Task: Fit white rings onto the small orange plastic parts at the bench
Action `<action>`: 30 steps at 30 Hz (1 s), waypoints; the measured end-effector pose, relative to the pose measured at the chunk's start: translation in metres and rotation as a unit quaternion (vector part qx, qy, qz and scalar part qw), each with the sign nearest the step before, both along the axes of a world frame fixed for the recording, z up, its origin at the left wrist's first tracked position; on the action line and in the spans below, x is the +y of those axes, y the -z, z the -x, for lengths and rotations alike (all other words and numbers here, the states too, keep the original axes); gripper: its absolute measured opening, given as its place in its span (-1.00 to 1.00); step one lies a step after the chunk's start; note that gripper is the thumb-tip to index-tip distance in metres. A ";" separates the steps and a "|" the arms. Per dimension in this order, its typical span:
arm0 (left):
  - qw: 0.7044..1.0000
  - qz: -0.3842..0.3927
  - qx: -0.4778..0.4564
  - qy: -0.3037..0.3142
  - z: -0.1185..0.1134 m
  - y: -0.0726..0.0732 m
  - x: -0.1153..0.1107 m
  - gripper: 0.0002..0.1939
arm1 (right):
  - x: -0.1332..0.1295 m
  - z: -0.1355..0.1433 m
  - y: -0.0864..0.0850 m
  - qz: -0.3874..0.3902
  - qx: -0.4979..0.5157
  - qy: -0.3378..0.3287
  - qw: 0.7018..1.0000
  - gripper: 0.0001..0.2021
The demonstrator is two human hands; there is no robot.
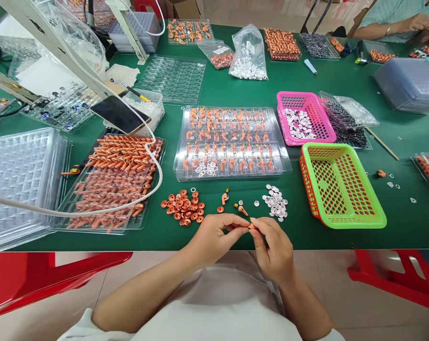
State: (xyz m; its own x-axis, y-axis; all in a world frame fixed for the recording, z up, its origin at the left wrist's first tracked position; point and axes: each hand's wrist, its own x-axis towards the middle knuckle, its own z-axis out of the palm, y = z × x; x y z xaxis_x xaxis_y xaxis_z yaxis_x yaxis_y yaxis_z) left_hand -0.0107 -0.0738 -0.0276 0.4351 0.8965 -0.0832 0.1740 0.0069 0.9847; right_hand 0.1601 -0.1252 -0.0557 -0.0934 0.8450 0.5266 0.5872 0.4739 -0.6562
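Observation:
My left hand (222, 235) and my right hand (274, 241) meet at the table's front edge, both pinching a small orange plastic part (252, 226). Fingertips cover most of it, so its full shape is hidden. Just beyond my fingers lie an orange hooked piece with a yellow end (242, 209), a similar upright one (225, 197) and a single copper-coloured round cap (220, 209). To the left is a pile of copper-coloured round caps (184, 207). A heap of small white discs (275, 203) lies to the right.
A clear tray of orange hooked pieces (232, 137) stands ahead. Nested green and orange baskets (376, 222) and a pink basket (281, 135) are at right. A tray of orange parts (115, 189), a phone (122, 114) and a white cable (159, 177) are left. Another person's hands (418, 26) work at far right.

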 end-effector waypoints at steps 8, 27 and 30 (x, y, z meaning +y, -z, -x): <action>0.956 0.262 -0.130 0.016 -0.002 -0.003 0.007 -0.75 | 0.003 -0.007 0.001 -0.026 -0.060 -0.036 0.997 -0.47; 0.878 0.415 -0.231 -0.066 -0.009 0.003 0.007 -0.77 | 0.009 -0.013 -0.013 0.078 0.060 -0.103 0.990 -0.52; 0.871 0.420 -0.243 -0.076 -0.009 0.004 0.006 -0.77 | 0.008 -0.013 -0.012 0.077 0.065 -0.101 0.990 -0.52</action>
